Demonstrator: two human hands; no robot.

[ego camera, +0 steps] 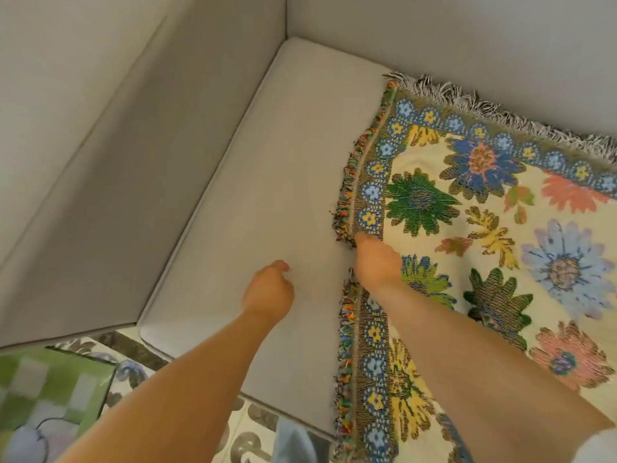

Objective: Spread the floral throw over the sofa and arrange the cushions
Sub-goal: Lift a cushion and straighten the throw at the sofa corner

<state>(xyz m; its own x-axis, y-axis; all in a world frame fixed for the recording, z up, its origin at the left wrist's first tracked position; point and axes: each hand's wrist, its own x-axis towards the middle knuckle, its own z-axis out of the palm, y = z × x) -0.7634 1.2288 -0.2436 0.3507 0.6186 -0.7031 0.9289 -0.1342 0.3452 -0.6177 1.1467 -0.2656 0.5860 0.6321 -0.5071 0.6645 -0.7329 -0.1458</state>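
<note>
A floral throw [484, 228] is lying over the right part of a grey sofa [250, 212], its fringed left edge lifting off the seat. The right hand [377, 259] is pinching that edge between the fingers. The left hand [267, 292] is hovering loosely curled over the bare seat beside it. A green checked cushion [50, 396] is sitting at lower left on the patterned floor [253, 426].

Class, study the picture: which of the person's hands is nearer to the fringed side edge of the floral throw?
Right. The right hand is pinching the fringed edge of the floral throw itself. The left hand hovers beside it over the bare grey seat cushion, apart from the throw.
</note>
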